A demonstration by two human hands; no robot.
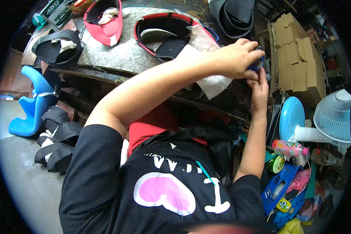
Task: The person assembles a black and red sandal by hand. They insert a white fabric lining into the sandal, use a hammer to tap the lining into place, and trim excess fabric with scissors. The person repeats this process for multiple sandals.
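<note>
At the right of the table, my left hand (236,58) reaches across with its fingers curled over a small dark blue object (256,64). My right hand (259,87) comes up from below, its fingers closed against the lower side of the same object. Most of the object is hidden by the fingers, so its kind does not show. Left of my hands lies a large red and black cap (160,24), with its hollow inside facing up. A pale sheet (214,86) hangs over the table edge below my left forearm.
A red cap (107,33) and black caps (56,48) rest on the table (121,58). More black caps (58,126) are stacked at left by a blue foam-like piece (37,103). Cardboard boxes (296,58), a fan (333,117) and a blue basket (279,187) stand at right.
</note>
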